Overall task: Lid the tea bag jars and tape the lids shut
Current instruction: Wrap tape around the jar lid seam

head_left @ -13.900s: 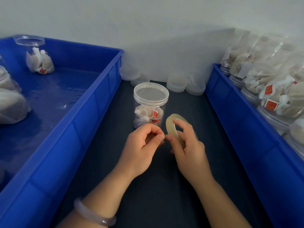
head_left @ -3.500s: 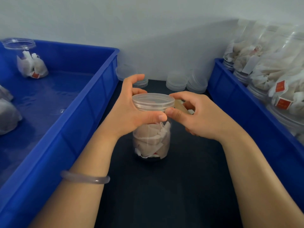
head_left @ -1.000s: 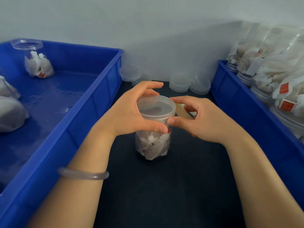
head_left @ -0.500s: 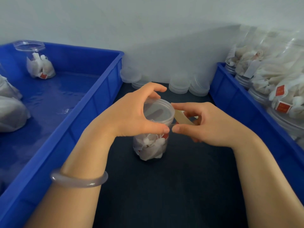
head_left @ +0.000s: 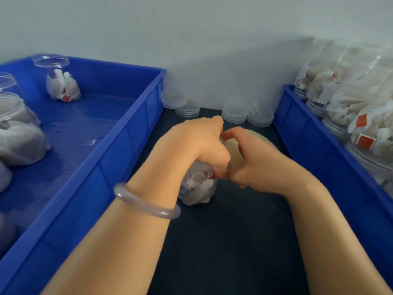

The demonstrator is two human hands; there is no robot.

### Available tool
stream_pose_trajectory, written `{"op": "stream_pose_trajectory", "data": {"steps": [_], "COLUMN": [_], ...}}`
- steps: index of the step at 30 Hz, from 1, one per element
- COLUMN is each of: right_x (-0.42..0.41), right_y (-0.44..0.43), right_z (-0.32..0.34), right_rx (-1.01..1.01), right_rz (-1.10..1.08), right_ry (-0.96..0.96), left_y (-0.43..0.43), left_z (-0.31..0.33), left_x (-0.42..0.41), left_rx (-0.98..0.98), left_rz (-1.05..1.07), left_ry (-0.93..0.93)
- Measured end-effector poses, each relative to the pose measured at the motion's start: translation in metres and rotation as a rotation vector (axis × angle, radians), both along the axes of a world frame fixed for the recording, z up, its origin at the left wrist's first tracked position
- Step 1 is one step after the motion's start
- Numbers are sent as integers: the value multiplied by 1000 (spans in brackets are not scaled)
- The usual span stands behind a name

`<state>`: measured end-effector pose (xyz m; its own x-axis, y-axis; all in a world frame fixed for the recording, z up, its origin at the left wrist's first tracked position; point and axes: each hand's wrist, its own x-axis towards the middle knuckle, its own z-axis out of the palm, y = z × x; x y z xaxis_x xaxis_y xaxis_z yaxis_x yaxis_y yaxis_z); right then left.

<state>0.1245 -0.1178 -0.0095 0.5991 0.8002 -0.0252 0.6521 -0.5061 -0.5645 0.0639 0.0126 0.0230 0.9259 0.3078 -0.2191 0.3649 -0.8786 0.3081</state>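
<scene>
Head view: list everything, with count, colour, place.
centre jar: one, clear, white tea bags inside, between the bins
tape roll: one, pale yellow, at the jar's top
loose lids: several stacks, clear, by the wall
left bin: one, blue, left
left bin jars: several, clear, one upright far corner
right bin: one, blue, right
right bin jars: many, clear, piled
tabletop: one, dark, centre
bracelet: one, pale, left wrist
left hand: grips the centre jar
right hand: holds the tape roll

Clear plastic jar (head_left: 197, 189); smooth pale tape roll (head_left: 232, 153); glossy blue plastic crate (head_left: 119, 158); matt dark tabletop (head_left: 234, 241); smooth translucent bracelet (head_left: 146, 206).
</scene>
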Motion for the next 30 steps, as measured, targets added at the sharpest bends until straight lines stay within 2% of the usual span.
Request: {"op": "stream_pose_trajectory", "data": {"steps": [3,7,9,13,15,20,24,26,28,29,30], "right_x": [-2,-4,-5,-5,-9,-32,-10,-2,1,4,6], "right_y": [4,9,12,20,20,15,15,20,25,26,26], "right_z": [-6,-10,-9,0,3,-5,-25,-43,-61,-70,-76], "right_rx": [-24,8,-5,-41,-47,-173,-250,-202,-178,-180,-190], "right_rz": [8,-40,-91,-292,-360,-246,-312,-306,-255,-229,-206], "right_ry": [-99,-200,-169,24,21,-142,-262,-305,-426,-492,-542], "left_y": [-10,-13,-11,-7,-4,18,21,25,27,28,28], "left_z": [-10,-18,-19,-20,-20,-13,-15,-14,-12,-11,-11], "left_x": [6,8,9,22,33,48,49,48,48,46,43], "left_rx": [8,43,19,30,32,5,62,68,63,23,-67], "left_rz": [90,105,114,192,219,379,264,242,208,180,159], "left_ry": [-92,-172,-233,-290,-279,-250,-170,-136,-93,-124,-242]}}
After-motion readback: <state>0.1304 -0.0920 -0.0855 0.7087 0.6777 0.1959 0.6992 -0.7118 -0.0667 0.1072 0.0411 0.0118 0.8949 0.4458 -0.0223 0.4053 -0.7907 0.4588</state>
